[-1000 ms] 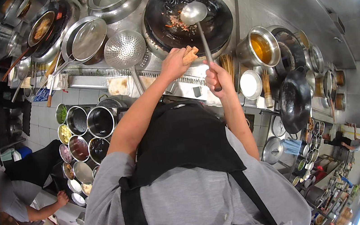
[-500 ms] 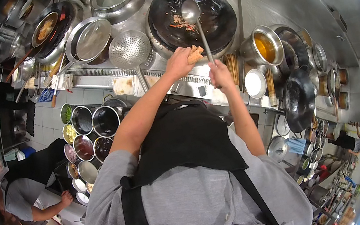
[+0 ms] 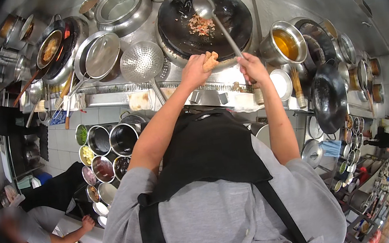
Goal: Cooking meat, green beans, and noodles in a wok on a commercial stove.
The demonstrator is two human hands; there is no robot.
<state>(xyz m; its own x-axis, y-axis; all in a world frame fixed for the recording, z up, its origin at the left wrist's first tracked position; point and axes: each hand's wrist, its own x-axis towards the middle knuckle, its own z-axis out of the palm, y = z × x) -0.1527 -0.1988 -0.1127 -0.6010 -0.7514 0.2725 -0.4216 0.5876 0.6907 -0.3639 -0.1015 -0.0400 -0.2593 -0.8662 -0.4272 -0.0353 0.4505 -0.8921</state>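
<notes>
A large black wok (image 3: 175,33) sits on the burner in front of me. Chopped reddish and pale food (image 3: 201,25) lies in a small heap at its middle. My left hand (image 3: 193,73) is closed on a folded tan cloth (image 3: 210,61) at the wok's near rim; whatever the cloth wraps is hidden. In my right hand (image 3: 253,68) is the long handle of a metal ladle (image 3: 204,6). The ladle's bowl is inside the wok, just beyond the food, with its handle slanting over the right side.
Left of the wok rest a perforated skimmer (image 3: 142,60) and a mesh strainer (image 3: 102,54). To the right stand a pot of orange-brown liquid (image 3: 286,43), a bamboo brush (image 3: 297,88) and another wok (image 3: 328,96). Ingredient pots (image 3: 103,168) and a co-worker (image 3: 40,220) are at left.
The ladle handle has swung right with my right hand, which has moved up and to the right. The food is gathered more tightly at the wok's middle. My left hand stays on the cloth.
</notes>
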